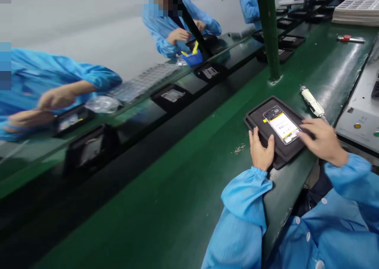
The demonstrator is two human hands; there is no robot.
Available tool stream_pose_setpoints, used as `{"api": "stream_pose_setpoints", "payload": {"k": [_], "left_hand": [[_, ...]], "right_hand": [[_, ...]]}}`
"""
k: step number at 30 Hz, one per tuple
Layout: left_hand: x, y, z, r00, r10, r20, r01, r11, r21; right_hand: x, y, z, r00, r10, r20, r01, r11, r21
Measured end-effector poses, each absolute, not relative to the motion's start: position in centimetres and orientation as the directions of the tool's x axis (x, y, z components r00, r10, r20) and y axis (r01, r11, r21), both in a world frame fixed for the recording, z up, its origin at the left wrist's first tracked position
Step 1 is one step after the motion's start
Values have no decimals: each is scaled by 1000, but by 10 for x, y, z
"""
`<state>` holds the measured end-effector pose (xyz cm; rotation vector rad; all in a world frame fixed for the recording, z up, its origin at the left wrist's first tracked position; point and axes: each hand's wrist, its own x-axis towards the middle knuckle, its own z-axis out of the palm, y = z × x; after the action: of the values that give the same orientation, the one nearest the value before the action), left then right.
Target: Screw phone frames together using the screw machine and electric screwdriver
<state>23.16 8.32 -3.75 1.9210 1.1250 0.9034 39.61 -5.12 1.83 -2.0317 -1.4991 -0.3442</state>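
An opened smartphone (282,126) with a white battery, yellow strips and exposed inner parts lies in a black tray (257,117) near the table's edge. My left hand (262,150) is at the tray's near left side, thumb apart from the stretched fingers, touching the rim. Over the tray's right side is my right hand (322,141), slightly blurred, fingers apart, their tips at the phone's lower right end. I see nothing held in it. A white electric screwdriver (312,102) lies beyond the tray, and a scatter of tiny screws (238,148) lies to its left.
A green post (269,36) rises from the green table (183,194). A dark channel carries several black trays (170,96) with phones. Co-workers in blue (180,28) work across it. A red-and-silver pen-like tool (351,39), stacked white trays (357,10) and a grey panel (359,115) are at the right.
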Motion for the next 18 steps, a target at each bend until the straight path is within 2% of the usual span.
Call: {"api": "stream_pose_setpoints", "payload": {"k": [2,5,7,10,12,14,16,18], "left_hand": [[232,82,-37,373,905,205,414,-361,836],[232,82,-38,380,901,210,422,-371,828],[232,83,-39,390,897,210,420,-376,826],[233,83,-39,397,892,215,406,-381,831],[234,82,-39,392,894,215,400,-376,836],[234,80,-37,389,898,207,402,-368,839],[234,78,-35,384,902,197,408,-357,840],[234,77,-31,379,908,178,428,-343,836]], "right_hand": [[364,-3,32,287,906,311,955,-244,-171],[343,29,42,306,952,32,952,-306,1],[342,32,44,277,960,-38,959,-274,68],[348,30,53,233,972,-31,968,-228,101],[358,30,60,273,961,32,961,-274,27],[372,30,64,357,927,116,929,-340,-145],[386,28,60,415,887,202,883,-339,-323],[400,22,50,459,837,298,858,-330,-395]]}}
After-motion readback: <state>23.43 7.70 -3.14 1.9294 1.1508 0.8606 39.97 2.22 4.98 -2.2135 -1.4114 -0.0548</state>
